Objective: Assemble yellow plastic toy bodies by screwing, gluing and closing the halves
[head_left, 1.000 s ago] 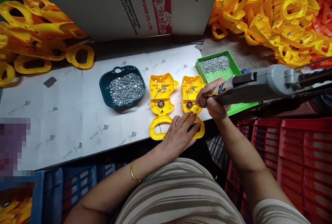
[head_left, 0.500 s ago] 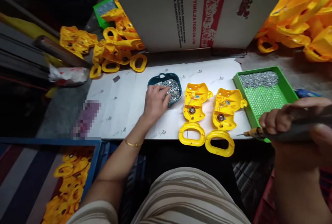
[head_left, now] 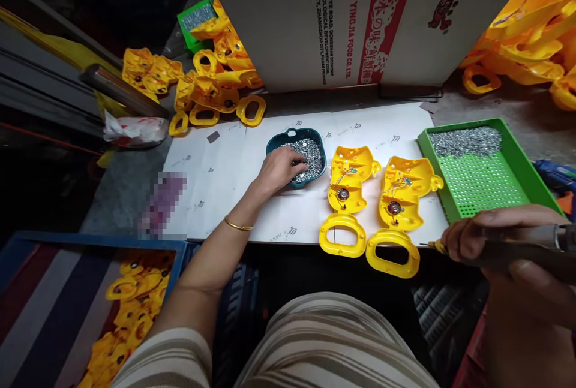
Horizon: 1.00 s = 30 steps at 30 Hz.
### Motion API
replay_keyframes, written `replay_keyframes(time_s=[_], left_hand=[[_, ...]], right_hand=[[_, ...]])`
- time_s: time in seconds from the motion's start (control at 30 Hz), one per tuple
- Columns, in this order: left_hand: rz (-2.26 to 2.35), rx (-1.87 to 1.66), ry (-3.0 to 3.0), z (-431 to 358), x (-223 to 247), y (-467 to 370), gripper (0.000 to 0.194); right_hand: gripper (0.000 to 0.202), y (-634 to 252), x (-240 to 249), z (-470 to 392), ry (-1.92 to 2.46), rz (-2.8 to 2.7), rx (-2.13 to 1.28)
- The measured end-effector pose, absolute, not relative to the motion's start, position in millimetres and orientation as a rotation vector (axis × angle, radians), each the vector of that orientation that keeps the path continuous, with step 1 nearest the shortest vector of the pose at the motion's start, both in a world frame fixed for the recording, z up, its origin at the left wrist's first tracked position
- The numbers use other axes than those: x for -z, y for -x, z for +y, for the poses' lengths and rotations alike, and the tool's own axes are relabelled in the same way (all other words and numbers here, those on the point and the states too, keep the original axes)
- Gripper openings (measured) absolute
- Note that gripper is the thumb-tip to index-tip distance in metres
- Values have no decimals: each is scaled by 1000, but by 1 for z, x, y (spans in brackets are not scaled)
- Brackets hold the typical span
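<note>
Left hand (head_left: 281,167) in teal basin (head_left: 274,143); yellow left shell (head_left: 348,179) and right shell (head_left: 404,196); driver (head_left: 522,250) in right hand (head_left: 499,218).
Left hand: fingers curled, tips among silver pieces (head_left: 314,157) in the basin; whether any is pinched, cannot tell. Basin: on worktop (head_left: 225,166), presumably sited for easy reach. Shells: right of basin, side by side, hollow face up, apparently for access inside. Left loop (head_left: 344,250) and right loop (head_left: 391,269): near ends of shells, right of basin. Green tray (head_left: 477,181): beyond shells from basin. Right hand: far right of basin, closed round driver, tip pointing basinward, probably kept ready. One second ago: left hand on the loops, driver at right shell; now both off them.
</note>
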<state>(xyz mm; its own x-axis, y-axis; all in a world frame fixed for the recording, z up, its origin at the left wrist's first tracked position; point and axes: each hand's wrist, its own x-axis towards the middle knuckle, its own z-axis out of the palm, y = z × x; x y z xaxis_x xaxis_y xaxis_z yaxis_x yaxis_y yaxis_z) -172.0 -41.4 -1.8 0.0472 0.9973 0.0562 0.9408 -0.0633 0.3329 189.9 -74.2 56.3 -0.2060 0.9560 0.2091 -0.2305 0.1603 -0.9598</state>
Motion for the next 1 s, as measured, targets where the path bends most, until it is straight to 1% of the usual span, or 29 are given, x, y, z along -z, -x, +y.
replay_keyframes(time_s=[0.07, 0.23, 0.43, 0.6, 0.67, 0.73, 0.83, 1.0], left_hand=[[1945, -358, -2129, -39, 0, 174, 22], [1935, -299, -2089, -34, -5, 171, 14], [2055, -616, -2023, -41, -7, 175, 17], [2110, -783, -2006, -56, -16, 158, 15], [1977, -926, -1962, -71, -21, 132, 16], [1717, -1007, -1845, -90, -25, 100, 16], [1474, -969, -1603, -111, -22, 54, 16], [1379, -926, -1333, -118, -13, 22, 18]], right_hand=[[26, -192, -55, -76, 792, -1296, -1322], [26, -194, -52, -75, 741, -1304, -1326], [24, -194, -56, -78, 785, -1296, -1335], [26, -187, -51, -71, 640, -1324, -1308], [26, -182, -51, -68, 562, -1292, -1240], [24, -175, -57, -67, 473, -1247, -1180], [21, -165, -71, -72, 445, -1173, -1156], [19, -152, -85, -80, 433, -1182, -1201]])
